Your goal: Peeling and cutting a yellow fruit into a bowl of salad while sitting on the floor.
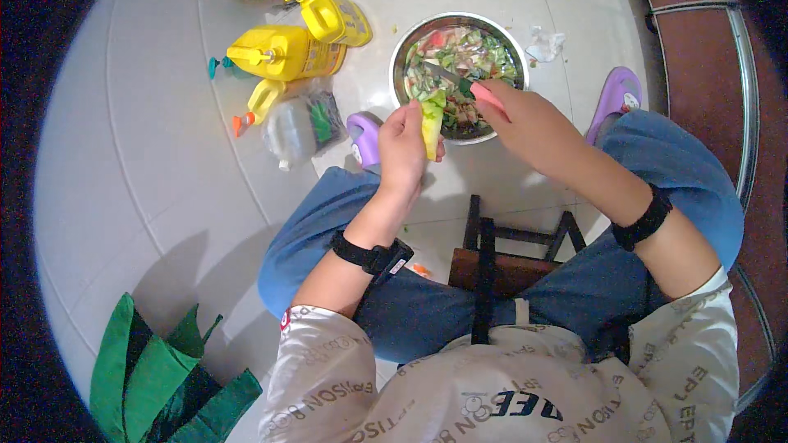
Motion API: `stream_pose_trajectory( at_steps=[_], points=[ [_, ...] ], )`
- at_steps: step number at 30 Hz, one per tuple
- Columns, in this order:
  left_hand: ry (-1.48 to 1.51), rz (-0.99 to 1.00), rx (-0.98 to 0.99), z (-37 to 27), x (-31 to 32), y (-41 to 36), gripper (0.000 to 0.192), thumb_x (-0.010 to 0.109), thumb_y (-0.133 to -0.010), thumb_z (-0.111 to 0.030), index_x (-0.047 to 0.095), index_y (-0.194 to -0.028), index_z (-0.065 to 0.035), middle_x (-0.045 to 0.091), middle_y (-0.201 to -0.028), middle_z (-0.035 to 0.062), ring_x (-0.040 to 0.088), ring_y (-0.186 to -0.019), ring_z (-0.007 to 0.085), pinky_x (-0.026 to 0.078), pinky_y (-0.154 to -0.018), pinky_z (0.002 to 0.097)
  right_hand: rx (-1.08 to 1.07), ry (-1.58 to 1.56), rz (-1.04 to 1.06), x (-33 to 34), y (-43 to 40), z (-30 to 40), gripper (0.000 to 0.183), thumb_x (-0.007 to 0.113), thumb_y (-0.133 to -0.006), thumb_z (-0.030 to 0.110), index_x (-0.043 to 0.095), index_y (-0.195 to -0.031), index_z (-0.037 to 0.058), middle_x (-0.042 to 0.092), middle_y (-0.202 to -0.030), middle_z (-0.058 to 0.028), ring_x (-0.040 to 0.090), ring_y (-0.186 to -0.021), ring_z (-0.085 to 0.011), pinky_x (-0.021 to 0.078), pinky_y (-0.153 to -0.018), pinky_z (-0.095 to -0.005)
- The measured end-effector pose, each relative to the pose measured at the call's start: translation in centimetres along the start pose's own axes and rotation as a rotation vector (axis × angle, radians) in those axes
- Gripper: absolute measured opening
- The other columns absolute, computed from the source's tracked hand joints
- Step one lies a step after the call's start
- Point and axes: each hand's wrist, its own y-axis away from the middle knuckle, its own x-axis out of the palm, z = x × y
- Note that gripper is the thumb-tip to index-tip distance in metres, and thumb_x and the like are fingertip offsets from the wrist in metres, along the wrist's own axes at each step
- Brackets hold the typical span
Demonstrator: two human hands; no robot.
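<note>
My left hand grips a pale yellow-green piece of vegetable or rind, held upright near the left front rim of a bowl. In my right hand is a knife with a pink handle. Its dark blade points left over the bowl, above and apart from the held piece. The round stainless steel bowl stands on the floor. Chopped green, white and reddish pieces fill it, seemingly in liquid. My right fingertips are partly hidden behind the handle.
Yellow jugs and a plastic-wrapped bottle stand left of the bowl. Crumpled white tissue lies to its right. A dark wooden stool is between my legs. A green bag sits at lower left; a metal-edged brown panel runs along the right.
</note>
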Motion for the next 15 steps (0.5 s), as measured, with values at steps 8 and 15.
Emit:
stream_pose_trajectory(
  at_steps=[8,15],
  points=[
    [0.021,-0.011,-0.036,-0.2,0.1,-0.1,0.031,0.042,-0.094,-0.029,0.051,-0.080,-0.0028,0.052,-0.056,0.0056,0.048,-0.042,0.0134,0.039,-0.039,0.0254,-0.020,0.313,0.126,-0.1,1.2,1.2,0.025,0.044,-0.091,0.025,0.051,-0.104,0.0052,0.060,-0.083,-0.0198,0.059,-0.071,-0.0371,0.0454,-0.059,-0.0453],
    [0.005,-0.021,-0.036,-0.3,0.5,0.0,0.030,0.042,-0.094,-0.028,0.051,-0.080,-0.0028,0.052,-0.056,0.0058,0.049,-0.042,0.0133,0.039,-0.039,0.0256,-0.028,0.344,0.153,1.9,1.1,-0.4,0.025,0.040,-0.092,0.023,0.046,-0.108,0.0052,0.061,-0.082,-0.0201,0.060,-0.072,-0.0368,0.0464,-0.059,-0.0465]
  ],
)
